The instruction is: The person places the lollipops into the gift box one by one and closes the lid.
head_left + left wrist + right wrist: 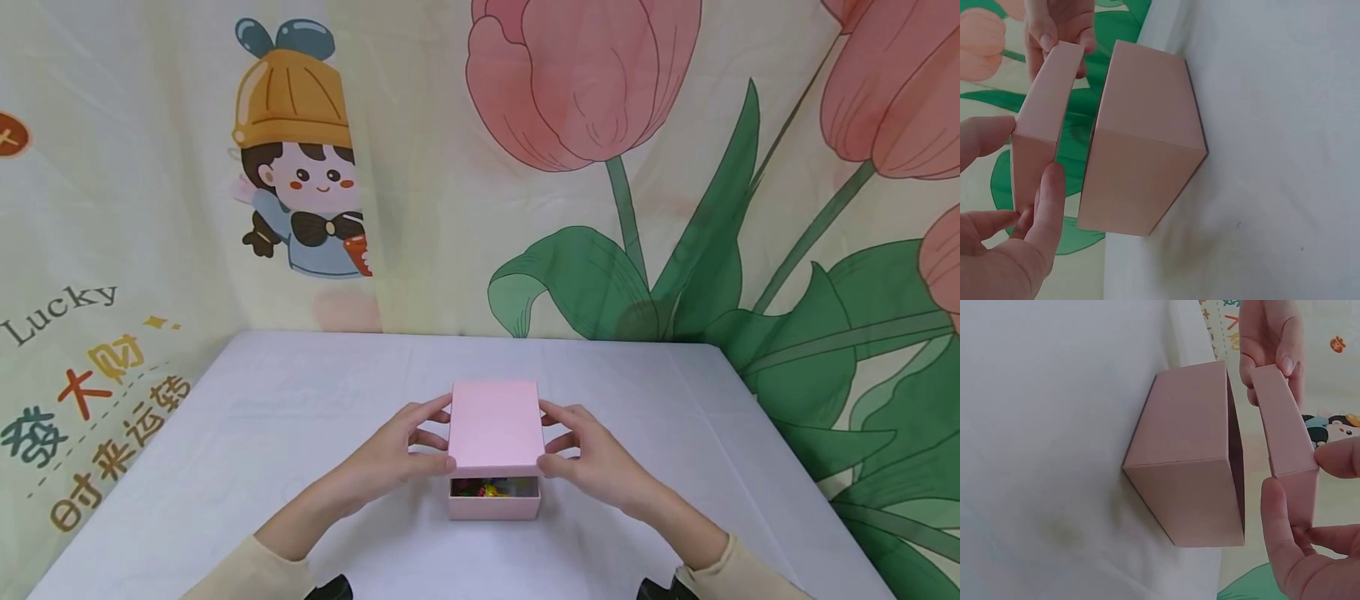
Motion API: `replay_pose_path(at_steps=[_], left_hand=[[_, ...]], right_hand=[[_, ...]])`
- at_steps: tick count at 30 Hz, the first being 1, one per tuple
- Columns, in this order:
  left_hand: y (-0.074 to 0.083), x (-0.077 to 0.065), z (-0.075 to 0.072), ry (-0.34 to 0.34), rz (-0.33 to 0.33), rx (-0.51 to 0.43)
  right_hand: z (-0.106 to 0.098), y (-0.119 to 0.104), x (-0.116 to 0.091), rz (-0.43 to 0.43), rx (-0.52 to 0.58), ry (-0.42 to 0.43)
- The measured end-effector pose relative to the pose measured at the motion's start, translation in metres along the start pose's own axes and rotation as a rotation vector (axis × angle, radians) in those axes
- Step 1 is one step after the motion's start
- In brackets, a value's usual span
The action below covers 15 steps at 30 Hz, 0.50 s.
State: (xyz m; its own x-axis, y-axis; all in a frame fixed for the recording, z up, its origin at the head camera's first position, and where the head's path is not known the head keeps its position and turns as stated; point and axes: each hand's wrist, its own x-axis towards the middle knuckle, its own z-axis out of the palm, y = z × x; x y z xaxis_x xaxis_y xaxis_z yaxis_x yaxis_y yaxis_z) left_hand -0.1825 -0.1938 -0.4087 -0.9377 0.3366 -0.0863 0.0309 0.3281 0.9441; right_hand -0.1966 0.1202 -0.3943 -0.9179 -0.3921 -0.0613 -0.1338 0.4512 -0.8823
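Observation:
A pink box lid (495, 425) is held level between both hands, raised above the pink box (494, 508) with a gap showing in both wrist views. My left hand (393, 446) grips the lid's left side, thumb at the near corner and fingers farther back. On the opposite side my right hand (596, 454) pinches the lid in the same way. Through the opening at the front of the box, small colourful pieces (491, 489) show; the lid hides the rest of the inside. The box (1147, 137) stands upright on the table.
A white cloth covers the table (337, 383), with its back edge against a printed backdrop (420, 167) of tulips, a cartoon figure and lettering. Black straps (330, 588) show near both sleeves at the bottom.

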Motion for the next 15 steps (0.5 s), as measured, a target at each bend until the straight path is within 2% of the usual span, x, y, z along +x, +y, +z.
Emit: replay_pose_path(at_steps=[15], left_hand=[[-0.005, -0.012, 0.005, -0.028, -0.001, 0.007]], right_hand=[[0.005, 0.011, -0.010, 0.023, 0.020, -0.077]])
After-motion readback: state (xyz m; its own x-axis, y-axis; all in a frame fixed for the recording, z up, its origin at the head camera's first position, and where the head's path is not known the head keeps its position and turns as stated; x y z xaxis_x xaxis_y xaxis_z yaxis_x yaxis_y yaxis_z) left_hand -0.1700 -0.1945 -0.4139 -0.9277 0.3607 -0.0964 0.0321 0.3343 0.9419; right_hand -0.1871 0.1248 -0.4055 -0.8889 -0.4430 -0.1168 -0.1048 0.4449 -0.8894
